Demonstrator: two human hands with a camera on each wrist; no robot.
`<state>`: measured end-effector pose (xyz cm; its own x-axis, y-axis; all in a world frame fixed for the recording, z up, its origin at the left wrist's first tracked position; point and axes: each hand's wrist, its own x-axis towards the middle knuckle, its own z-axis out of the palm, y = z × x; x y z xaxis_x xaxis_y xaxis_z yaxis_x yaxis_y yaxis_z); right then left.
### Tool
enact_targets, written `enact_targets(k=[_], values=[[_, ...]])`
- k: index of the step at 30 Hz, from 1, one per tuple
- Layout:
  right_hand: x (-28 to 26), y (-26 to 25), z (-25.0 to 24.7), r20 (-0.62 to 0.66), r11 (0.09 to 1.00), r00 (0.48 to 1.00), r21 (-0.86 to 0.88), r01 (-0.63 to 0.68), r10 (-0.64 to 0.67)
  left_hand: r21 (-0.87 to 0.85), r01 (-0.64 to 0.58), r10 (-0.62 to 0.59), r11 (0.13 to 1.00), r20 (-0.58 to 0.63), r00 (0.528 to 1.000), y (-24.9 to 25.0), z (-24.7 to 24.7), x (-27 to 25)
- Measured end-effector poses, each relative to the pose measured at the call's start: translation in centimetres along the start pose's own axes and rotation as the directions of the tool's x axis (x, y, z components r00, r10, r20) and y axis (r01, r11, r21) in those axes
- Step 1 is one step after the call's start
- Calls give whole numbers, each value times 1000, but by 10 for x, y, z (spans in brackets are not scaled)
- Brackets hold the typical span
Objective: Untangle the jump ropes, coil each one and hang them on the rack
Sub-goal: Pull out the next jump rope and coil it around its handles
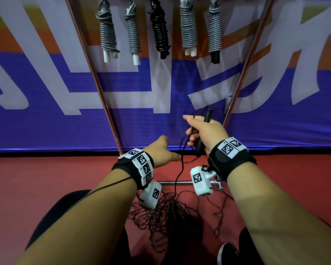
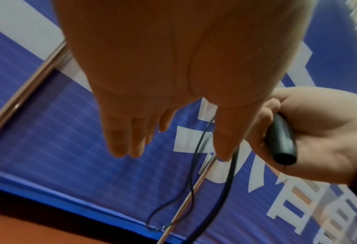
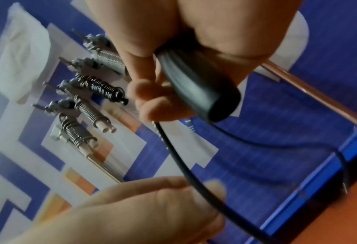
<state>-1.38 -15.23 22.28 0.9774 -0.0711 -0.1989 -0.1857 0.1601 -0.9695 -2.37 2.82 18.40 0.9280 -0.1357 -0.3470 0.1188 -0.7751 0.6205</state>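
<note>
- Far across the scene, spanning left to right: copper-coloured rack (image 1: 88, 60) against a blue printed banner (image 1: 46, 111), already carrying five coiled ropes (image 1: 161, 29) — four grey-wound, one black in the middle, all hanging handle-down.
- Near, low on the red floor (image 1: 36, 178) between the forearms: loose tangled heap (image 1: 166, 215) of dark cord, not yet sorted, well below the hooks.
- No bin or box anywhere; only holder is the rack, with five bundles on it.
- Right of centre, raised: right hand (image 1: 204, 132) clenched around black handles (image 1: 203, 131) of a jump rope — looks like two held together, though blur in the right wrist view leaves the count uncertain.
- Left of that, slightly lower: left hand (image 1: 163, 150) with fingers straight and relaxed, thumb and forefinger touching the thin black cord (image 1: 182, 165) that drops from the handles to the heap; no firm pinch visible.
- Step in hand, by the look of it: start of coiling a sixth rope, handles gathered, cord still trailing into the tangle.
- Next move likely calls for the left hand to close on the cord, draw slack free of the heap, and wrap turns around the handles; snagging in the tangle the probable risk.
</note>
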Motion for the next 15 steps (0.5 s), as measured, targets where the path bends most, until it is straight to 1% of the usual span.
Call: enact_targets(k=[2,4,5,7,8,9,10,11,12,13,14,15], values=[[0,3,4,36,996,999,86,-38,35,18,35,-35,999,-27,999,3,1,-2],[3,4,6,38,987,998,149,-51,46,75,50,-50,996,2,999,4,3,0],[5,5,6,32,983,998,175,-56,51,63,33,-35,997,28,999,3,4,2],[9,6,5,26,974,998,220,-56,52,-69,-40,51,997,156,987,2,5,4],[12,7,4,19,969,999,242,-49,46,-115,-80,105,990,230,967,1,6,2],[13,7,3,4,963,999,267,-39,39,-122,-114,144,986,280,949,-2,8,0],[15,7,3,-16,955,999,294,-29,36,-100,-134,158,986,297,942,-4,8,-2],[17,6,2,-37,946,999,322,-24,37,-85,-142,161,986,290,944,-8,10,-2],[19,6,1,-51,938,998,345,-27,47,-107,-129,154,986,273,950,-9,9,-3],[19,7,0,-51,937,997,346,-44,66,-183,-103,149,978,257,955,-9,7,-2],[21,10,-2,-40,952,995,298,-76,92,-313,-83,158,946,224,962,-6,3,-2],[22,13,-3,-25,977,992,183,-113,120,-470,-78,171,879,157,973,-3,-3,-2]])
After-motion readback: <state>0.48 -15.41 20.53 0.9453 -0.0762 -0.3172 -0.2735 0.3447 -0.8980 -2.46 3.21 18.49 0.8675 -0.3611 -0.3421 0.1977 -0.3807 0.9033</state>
